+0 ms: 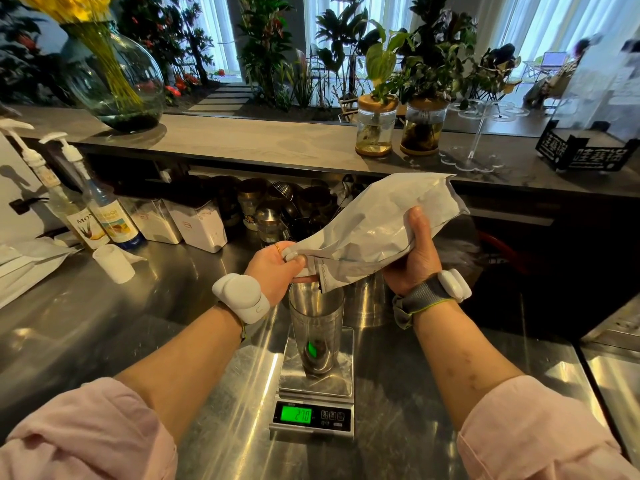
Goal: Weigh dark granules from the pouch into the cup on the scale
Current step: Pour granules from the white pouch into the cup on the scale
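Observation:
A grey-white pouch (377, 223) is tilted mouth-down over a clear tall cup (316, 327). My right hand (414, 258) grips the pouch's body from below. The opened mouth end sits just above the cup's rim, pinched by my left hand (277, 268). The cup stands upright on a small steel scale (313, 382), and dark granules lie in its bottom. The scale's green display (296, 415) reads about 270.
Two syrup pump bottles (104, 216) and white canisters (197, 223) stand at the back left, with a white paper roll (114, 263) in front. A steel tin (367, 303) sits behind the cup. Above the jars at the back runs a raised shelf (242, 140) with vases.

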The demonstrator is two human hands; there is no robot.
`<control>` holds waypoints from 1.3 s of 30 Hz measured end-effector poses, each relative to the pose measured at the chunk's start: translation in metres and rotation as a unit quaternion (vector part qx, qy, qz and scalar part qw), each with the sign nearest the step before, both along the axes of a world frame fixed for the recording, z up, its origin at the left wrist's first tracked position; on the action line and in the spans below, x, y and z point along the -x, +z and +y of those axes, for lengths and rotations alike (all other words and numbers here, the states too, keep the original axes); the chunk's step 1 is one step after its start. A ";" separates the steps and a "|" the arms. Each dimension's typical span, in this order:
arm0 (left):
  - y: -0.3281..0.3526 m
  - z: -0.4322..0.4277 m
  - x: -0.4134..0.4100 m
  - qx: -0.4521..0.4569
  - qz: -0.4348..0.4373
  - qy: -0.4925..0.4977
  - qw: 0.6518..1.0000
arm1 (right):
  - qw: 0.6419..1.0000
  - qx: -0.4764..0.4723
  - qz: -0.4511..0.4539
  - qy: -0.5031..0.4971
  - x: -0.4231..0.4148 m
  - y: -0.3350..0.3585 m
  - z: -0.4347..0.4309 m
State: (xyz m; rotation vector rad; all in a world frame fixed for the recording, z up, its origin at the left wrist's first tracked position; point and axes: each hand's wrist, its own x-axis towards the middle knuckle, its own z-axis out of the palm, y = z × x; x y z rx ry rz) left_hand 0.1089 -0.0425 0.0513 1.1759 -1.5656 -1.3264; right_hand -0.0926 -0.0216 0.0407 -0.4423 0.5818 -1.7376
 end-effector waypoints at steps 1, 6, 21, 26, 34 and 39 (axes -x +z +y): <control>-0.001 -0.001 0.000 0.003 -0.003 0.002 1.000 | 1.000 0.001 -0.001 0.001 0.000 0.000 0.000; -0.005 -0.002 -0.002 0.015 -0.020 0.008 1.000 | 1.000 0.007 0.000 0.005 0.001 0.001 0.001; -0.003 -0.002 -0.003 0.010 -0.060 0.012 0.998 | 1.000 -0.009 0.021 -0.015 -0.001 0.003 0.000; -0.005 -0.003 -0.004 0.008 -0.053 0.010 0.999 | 0.999 0.010 0.024 -0.023 0.000 0.004 -0.001; -0.003 -0.001 -0.002 0.008 -0.054 0.018 0.998 | 1.000 0.020 0.017 -0.010 0.001 0.001 -0.001; -0.004 -0.001 -0.002 0.011 -0.058 0.020 0.998 | 1.000 0.016 0.017 -0.012 0.001 0.001 -0.002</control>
